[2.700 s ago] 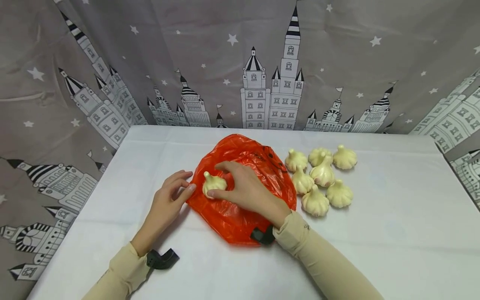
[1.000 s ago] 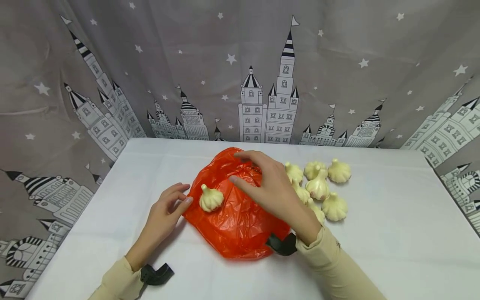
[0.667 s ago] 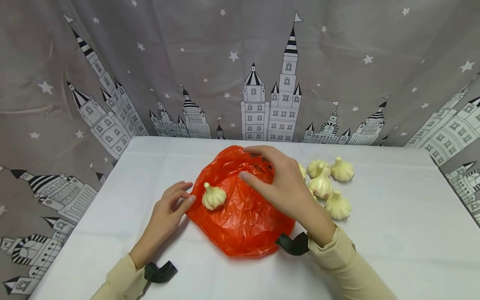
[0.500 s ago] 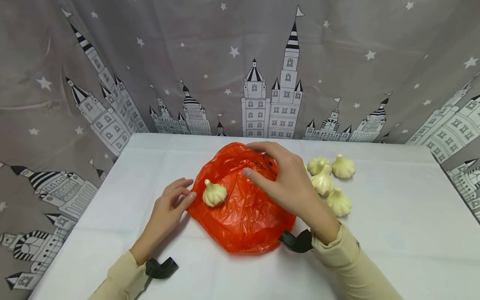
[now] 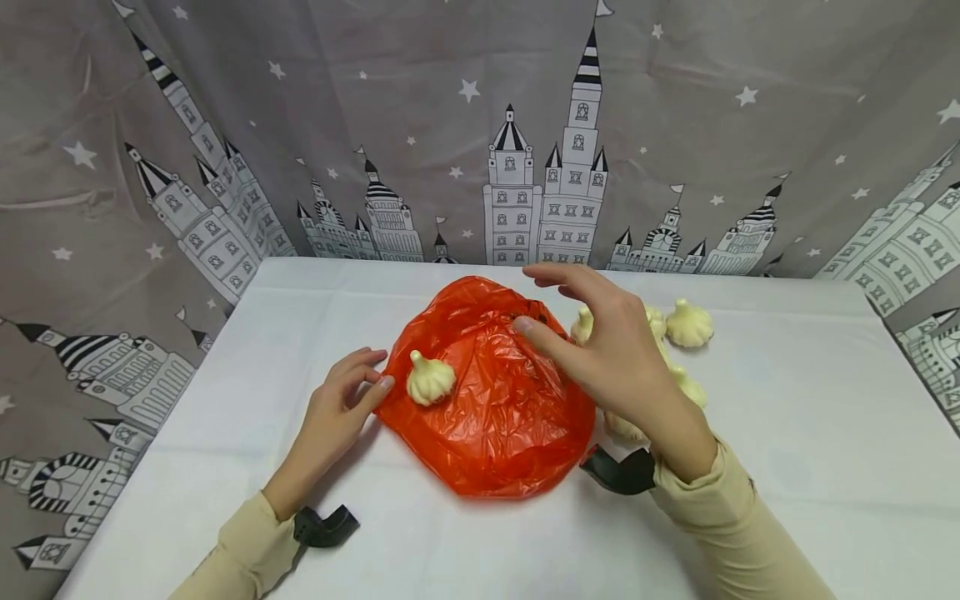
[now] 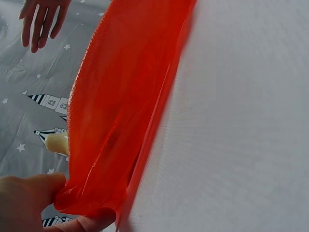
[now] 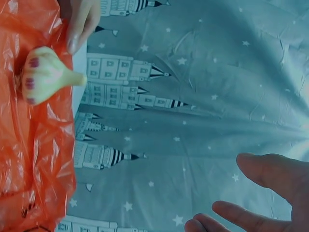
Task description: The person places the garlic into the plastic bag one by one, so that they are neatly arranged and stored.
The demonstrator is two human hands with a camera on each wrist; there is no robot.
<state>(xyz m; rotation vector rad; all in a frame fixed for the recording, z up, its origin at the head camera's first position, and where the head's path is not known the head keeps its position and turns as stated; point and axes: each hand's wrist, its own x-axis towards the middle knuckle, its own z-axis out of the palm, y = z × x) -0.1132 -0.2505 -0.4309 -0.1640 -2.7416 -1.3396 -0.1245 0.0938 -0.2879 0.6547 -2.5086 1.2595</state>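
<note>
A red plastic bag point(image 5: 502, 417) is spread on the white table, with one pale garlic bulb point(image 5: 431, 380) on its left part. My left hand point(image 5: 337, 412) pinches the bag's left edge between thumb and fingers; the left wrist view shows the film point(image 6: 120, 87) bunched at the fingertips. My right hand point(image 5: 618, 350), thumb and fingers apart with nothing between them, hovers over the bag's right edge and partly covers a group of garlic bulbs point(image 5: 690, 323). In the right wrist view the single garlic bulb point(image 7: 46, 75) lies on the bag, away from the right hand's spread fingers point(image 7: 270, 169).
The white table point(image 5: 795, 417) extends to both sides of the bag. Behind it hangs a grey curtain point(image 5: 420, 92) printed with castles and stars. The garlic group sits close against the bag's right side. A black wrist camera mount point(image 5: 621, 471) is on each wrist.
My right hand has let go of the garlic bulb on the bag and moved right, to the grouped bulbs. The left hand keeps its place at the bag's edge.
</note>
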